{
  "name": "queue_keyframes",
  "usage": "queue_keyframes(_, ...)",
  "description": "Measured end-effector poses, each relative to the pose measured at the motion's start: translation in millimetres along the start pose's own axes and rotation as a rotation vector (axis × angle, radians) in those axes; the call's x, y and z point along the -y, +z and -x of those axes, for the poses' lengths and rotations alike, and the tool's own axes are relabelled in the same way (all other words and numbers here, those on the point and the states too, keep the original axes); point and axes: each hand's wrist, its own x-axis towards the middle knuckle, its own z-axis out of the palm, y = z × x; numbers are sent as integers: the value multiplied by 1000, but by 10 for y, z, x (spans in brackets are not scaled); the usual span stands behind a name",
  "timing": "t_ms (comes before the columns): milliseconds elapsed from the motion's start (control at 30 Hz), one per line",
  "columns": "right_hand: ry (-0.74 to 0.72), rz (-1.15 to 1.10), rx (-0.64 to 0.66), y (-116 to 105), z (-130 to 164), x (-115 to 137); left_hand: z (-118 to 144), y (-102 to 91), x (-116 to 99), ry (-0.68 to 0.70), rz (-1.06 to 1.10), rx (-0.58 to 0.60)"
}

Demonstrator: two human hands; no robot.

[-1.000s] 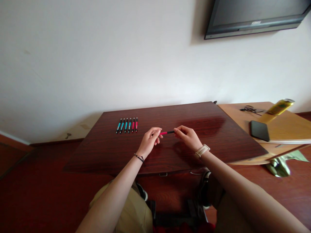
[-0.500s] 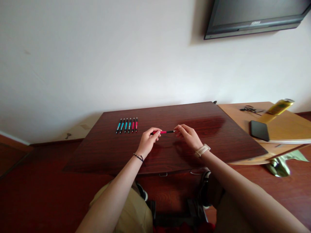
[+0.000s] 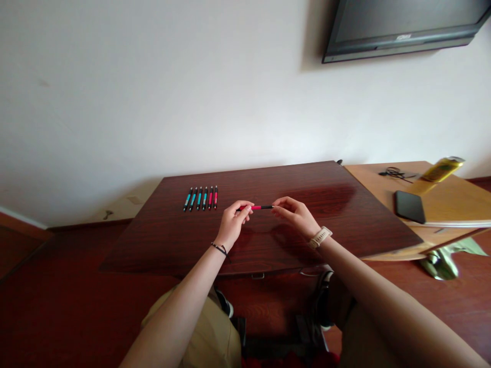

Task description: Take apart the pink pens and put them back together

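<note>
1. Head view: the left hand [image 3: 232, 224] and the right hand [image 3: 297, 216] meet just above the middle of the frame, over the dark wooden table [image 3: 345, 220].
2. Both hands share one red pen [image 3: 256, 207], held level and clear of the tabletop. The left fingertips are closed on its left end; the right fingertips pinch its dark right end. A hold at each end leaves the red barrel exposed between the hands, which appears to suit turning or pulling the two ends against each other.
3. A row of pens [image 3: 200, 198] lies to the upper left of the hands, near the table's far edge. The pens are parallel, close side by side; the blue ones sit to the left and the red ones to the right. The row is well apart from the left hand.
4. Bare tabletop surrounds the hands to the left, to the right and toward the near edge, so both wrists have free room.
5. At the right of the frame a lighter table [image 3: 452, 199] adjoins the dark one. It bears a black phone [image 3: 409, 206] and a yellow bottle [image 3: 441, 169], both well apart from the right hand.
6. A wall-mounted screen [image 3: 402, 25] occupies the upper right corner.
</note>
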Motion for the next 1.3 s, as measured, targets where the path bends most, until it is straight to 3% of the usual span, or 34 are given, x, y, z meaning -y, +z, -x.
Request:
queue_keyframes(467,-57,150,39,24,19,48,22,18,-34,7,15,15)
queue_keyframes(867,8,123,73,2,31,85,47,12,-106,-2,-3,71)
queue_keyframes(1300,-18,104,86,-1,30,52,46,30,-92,-50,40,140)
